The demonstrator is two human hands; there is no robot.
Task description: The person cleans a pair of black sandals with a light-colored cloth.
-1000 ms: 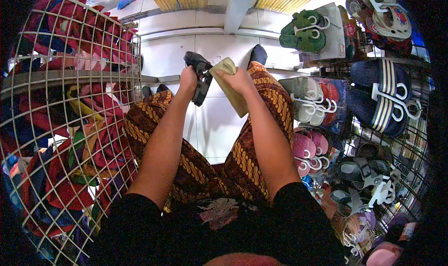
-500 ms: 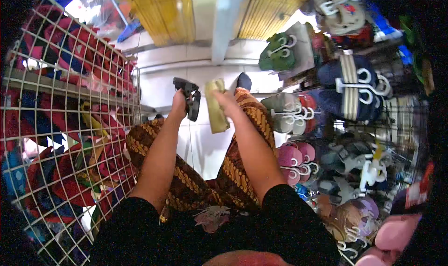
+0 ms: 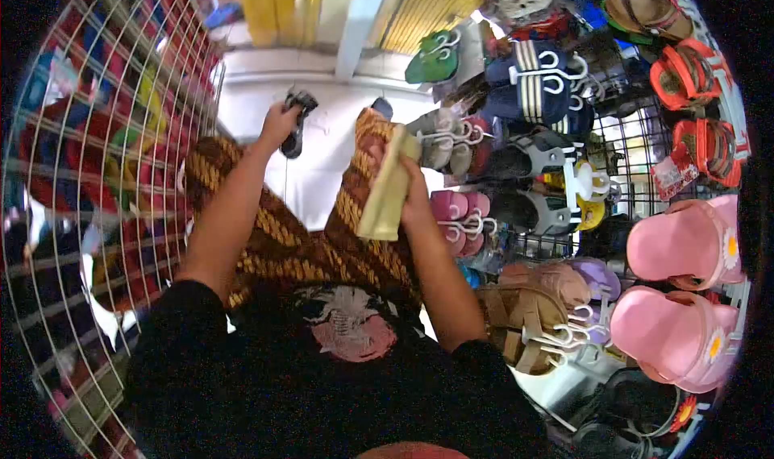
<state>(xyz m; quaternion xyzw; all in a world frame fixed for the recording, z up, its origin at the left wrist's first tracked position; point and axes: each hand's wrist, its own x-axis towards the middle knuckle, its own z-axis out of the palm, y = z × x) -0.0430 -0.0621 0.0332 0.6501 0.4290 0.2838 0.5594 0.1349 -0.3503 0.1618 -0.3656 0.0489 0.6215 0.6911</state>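
Note:
In the head view, my left hand [image 3: 278, 127] is closed around a black sandal [image 3: 293, 143], held out over the white floor beyond my left knee. My fingers cover part of the sandal. My right hand [image 3: 415, 197] grips what looks like a folded pale yellow cloth [image 3: 385, 195], tilted above my right thigh. Some of its fingers show on the far side of the cloth. Sandal and cloth are apart.
A white wire grid [image 3: 105, 217] with colourful goods behind it stands close on my left. On my right, racks carry hanging footwear, including navy slippers [image 3: 504, 84], pink clogs [image 3: 669, 245] and brown sandals [image 3: 524, 318]. A white post [image 3: 359, 28] rises ahead.
My view has turned to the right, showing more of the footwear racks. The yellow cloth has come closer to me and tilted, moving away from the sandal. Both hands keep their hold.

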